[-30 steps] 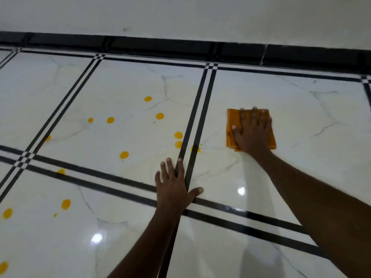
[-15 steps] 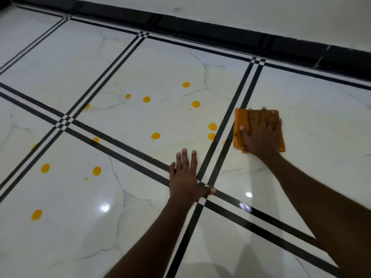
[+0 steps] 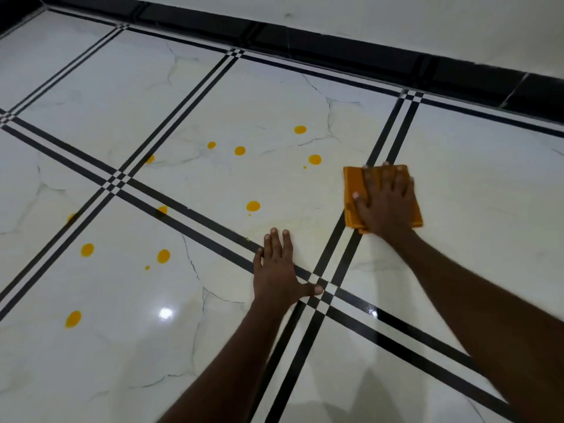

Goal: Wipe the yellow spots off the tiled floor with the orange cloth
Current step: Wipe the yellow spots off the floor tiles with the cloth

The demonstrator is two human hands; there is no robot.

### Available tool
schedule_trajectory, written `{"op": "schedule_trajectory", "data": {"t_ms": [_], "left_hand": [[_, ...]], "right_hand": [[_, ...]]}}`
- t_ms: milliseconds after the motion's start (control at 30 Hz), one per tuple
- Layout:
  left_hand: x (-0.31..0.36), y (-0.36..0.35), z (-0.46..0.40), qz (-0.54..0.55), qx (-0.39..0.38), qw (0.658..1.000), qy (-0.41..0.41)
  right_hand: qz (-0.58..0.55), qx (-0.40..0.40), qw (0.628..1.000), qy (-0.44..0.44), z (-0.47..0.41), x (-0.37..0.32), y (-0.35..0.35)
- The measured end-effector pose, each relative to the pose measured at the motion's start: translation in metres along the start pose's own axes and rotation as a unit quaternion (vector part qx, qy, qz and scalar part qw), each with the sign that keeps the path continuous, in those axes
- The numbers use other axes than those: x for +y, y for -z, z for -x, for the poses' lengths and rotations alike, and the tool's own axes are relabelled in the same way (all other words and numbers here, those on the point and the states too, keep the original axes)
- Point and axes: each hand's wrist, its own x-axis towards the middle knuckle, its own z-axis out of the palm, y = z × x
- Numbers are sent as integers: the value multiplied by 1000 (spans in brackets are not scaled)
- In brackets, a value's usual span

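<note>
A folded orange cloth (image 3: 351,190) lies flat on the white tiled floor (image 3: 476,184), straddling a black double stripe. My right hand (image 3: 386,203) presses down on it with spread fingers and covers most of it. My left hand (image 3: 279,270) rests flat and empty on the floor, nearer me, beside a stripe crossing. Several yellow spots (image 3: 253,206) dot the tiles left of the cloth, the nearest a round one (image 3: 314,159) just left of its far corner. More spots (image 3: 163,256) lie on the near left tile.
A black skirting band (image 3: 366,53) runs along the base of the white wall (image 3: 427,19) at the far side. Black double stripes (image 3: 189,221) cross the glossy floor. A light glare (image 3: 165,312) shines on the near tile.
The cloth under my right hand has slid left over the stripe, and the two spots beside that stripe no longer show. My view has swung left. My left hand stays planted.
</note>
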Motion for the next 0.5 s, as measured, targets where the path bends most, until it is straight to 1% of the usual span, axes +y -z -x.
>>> {"op": "schedule_trajectory", "data": {"t_ms": [67,133,167,233,300,367,433,467,500], "left_hand": [[-3,1,-1,1,-11,1000,-6],[-7,7,0,-13,-26,999,-14],[-8,11,0,-21,-36,999,-18],[-10,20,1,-33,-52,998,-20],[-7,22,1,-39,-60,997,-19],[-4,19,1,-42,-58,997,-18],[-2,20,-2,-46,-58,997,-15],[-1,19,-2,-49,-61,997,-15],[-1,20,-3,-50,-65,996,-17]], "right_hand": [[-9,-7,1000,25,9,-38,-9],[11,-17,995,94,53,-55,-18],[13,-33,992,124,80,-49,-18],[15,-50,989,137,133,-16,-9],[17,-48,993,104,152,33,1],[30,-30,998,51,127,66,4],[21,-12,1000,-13,77,57,4],[0,-10,999,-30,59,38,3],[-25,-1,999,-31,48,13,-2]]}}
